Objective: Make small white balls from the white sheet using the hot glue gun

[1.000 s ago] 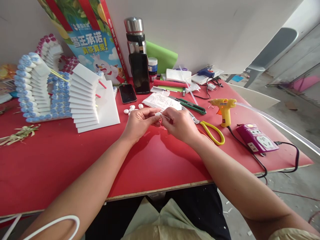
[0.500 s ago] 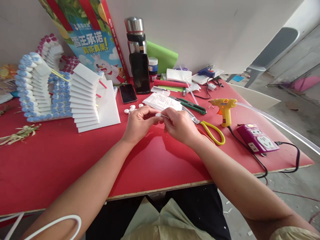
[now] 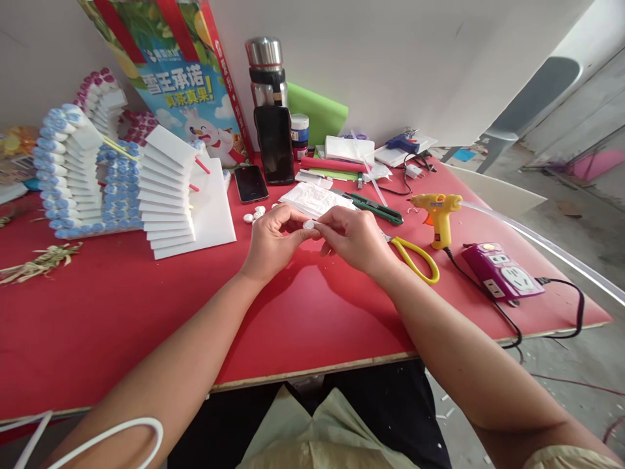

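Above the red table, my left hand [image 3: 277,242] pinches a small round white coil [image 3: 309,225] that looks like a rolled strip. My right hand [image 3: 352,238] meets it from the other side, its thumb and forefinger closed at the coil's edge. Whether the strip's end lies between those fingertips is hard to see. Several similar white coils [image 3: 249,217] rest just beyond my left hand, partly hidden by it. A sheet of crumpled white material [image 3: 317,197] lies right behind both hands.
Pliers with yellow handles [image 3: 415,259], a green utility knife [image 3: 375,210] and a yellow glue gun [image 3: 441,218] lie to the right, near a purple power strip [image 3: 502,270]. White stepped pieces [image 3: 168,195], a phone [image 3: 250,184] and a steel flask [image 3: 265,62] stand left and behind.
The coil has turned its round face more toward me, and the strip that stretched to my right hand shows less. Both hands have barely shifted.
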`<action>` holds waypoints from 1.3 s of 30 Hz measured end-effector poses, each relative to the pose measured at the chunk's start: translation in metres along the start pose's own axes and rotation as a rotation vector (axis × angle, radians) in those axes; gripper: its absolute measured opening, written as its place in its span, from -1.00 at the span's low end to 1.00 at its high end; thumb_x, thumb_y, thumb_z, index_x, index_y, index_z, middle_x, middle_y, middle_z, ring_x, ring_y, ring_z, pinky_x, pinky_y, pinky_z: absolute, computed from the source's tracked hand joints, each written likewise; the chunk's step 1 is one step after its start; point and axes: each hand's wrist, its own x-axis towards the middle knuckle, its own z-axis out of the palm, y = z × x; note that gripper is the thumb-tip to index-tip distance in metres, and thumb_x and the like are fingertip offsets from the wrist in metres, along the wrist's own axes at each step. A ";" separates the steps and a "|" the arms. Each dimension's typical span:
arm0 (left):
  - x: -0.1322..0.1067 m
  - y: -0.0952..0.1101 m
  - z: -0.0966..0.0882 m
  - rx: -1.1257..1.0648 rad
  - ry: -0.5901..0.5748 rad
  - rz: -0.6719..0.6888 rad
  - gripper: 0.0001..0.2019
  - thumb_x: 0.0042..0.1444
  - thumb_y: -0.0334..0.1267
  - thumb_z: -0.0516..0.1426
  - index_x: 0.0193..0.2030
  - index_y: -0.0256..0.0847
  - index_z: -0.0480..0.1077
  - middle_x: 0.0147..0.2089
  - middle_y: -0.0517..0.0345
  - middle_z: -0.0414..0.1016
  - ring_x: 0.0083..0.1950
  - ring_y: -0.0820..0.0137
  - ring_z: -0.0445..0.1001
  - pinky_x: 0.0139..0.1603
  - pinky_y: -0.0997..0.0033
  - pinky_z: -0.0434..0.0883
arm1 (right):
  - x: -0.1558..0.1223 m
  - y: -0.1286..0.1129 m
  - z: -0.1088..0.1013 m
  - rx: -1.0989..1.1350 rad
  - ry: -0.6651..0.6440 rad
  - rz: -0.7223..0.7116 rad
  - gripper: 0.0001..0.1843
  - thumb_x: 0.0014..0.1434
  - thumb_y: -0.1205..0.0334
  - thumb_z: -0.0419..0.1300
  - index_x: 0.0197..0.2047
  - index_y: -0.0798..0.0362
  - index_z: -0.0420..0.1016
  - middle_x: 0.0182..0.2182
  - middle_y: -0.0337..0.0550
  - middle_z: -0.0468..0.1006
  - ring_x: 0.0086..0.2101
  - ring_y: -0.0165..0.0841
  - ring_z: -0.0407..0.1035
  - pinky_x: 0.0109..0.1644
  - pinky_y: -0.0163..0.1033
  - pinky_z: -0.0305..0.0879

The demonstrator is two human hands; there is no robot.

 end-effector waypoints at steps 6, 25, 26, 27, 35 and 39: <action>0.001 -0.001 0.001 -0.150 -0.015 -0.091 -0.64 -0.01 0.06 0.40 -0.33 -0.19 0.51 -0.32 0.10 0.58 -0.26 0.29 0.57 -0.19 0.29 0.48 | -0.003 0.000 0.003 -0.050 0.033 -0.082 -0.89 0.32 0.29 0.13 -0.26 0.06 0.44 -0.52 -0.23 0.60 -0.50 -0.38 0.54 -0.35 -0.34 0.31; -0.003 -0.005 0.003 -0.011 -0.033 -0.109 -0.72 0.02 0.00 0.38 -0.25 -0.16 0.65 -0.40 0.15 0.55 -0.40 0.42 0.39 -0.36 0.38 0.35 | 0.000 0.008 0.000 0.036 -0.100 -0.048 -0.83 0.33 0.32 0.08 -0.31 0.05 0.42 -0.54 -0.25 0.58 -0.53 -0.38 0.54 -0.36 -0.34 0.38; -0.003 -0.006 0.003 -0.021 -0.061 -0.125 -0.73 0.05 -0.02 0.37 -0.23 -0.16 0.65 -0.37 0.14 0.57 -0.39 0.41 0.42 -0.34 0.38 0.37 | 0.000 0.009 0.001 0.037 -0.102 -0.025 -0.84 0.32 0.33 0.09 -0.32 0.05 0.42 -0.52 -0.23 0.60 -0.53 -0.38 0.55 -0.37 -0.34 0.38; -0.003 -0.007 0.003 -0.029 -0.099 -0.139 -0.73 0.08 -0.03 0.35 -0.20 -0.17 0.65 -0.33 0.12 0.59 -0.37 0.41 0.44 -0.32 0.38 0.39 | 0.001 0.010 0.001 0.041 -0.104 0.000 -0.84 0.31 0.33 0.10 -0.32 0.06 0.42 -0.49 -0.21 0.61 -0.54 -0.38 0.55 -0.39 -0.34 0.38; 0.003 -0.006 0.002 -0.458 -0.222 -0.490 -0.75 0.01 -0.09 0.39 -0.26 -0.22 0.62 -0.33 0.08 0.60 -0.42 0.44 0.47 -0.35 0.37 0.46 | 0.008 0.007 -0.007 0.365 -0.097 0.247 -0.72 0.27 0.11 0.27 -0.41 0.07 0.44 -0.47 -0.10 0.64 -0.62 -0.36 0.48 -0.59 -0.32 0.35; 0.005 -0.003 0.003 -0.742 -0.182 -0.748 -0.86 -0.03 -0.27 0.40 -0.34 -0.24 0.59 -0.36 0.07 0.60 -0.41 0.48 0.50 -0.37 0.48 0.49 | 0.011 0.006 -0.011 0.429 0.006 0.274 -0.54 0.31 -0.12 0.21 -0.43 0.10 0.47 -0.55 -0.14 0.56 -0.70 -0.50 0.27 -0.66 -0.36 0.17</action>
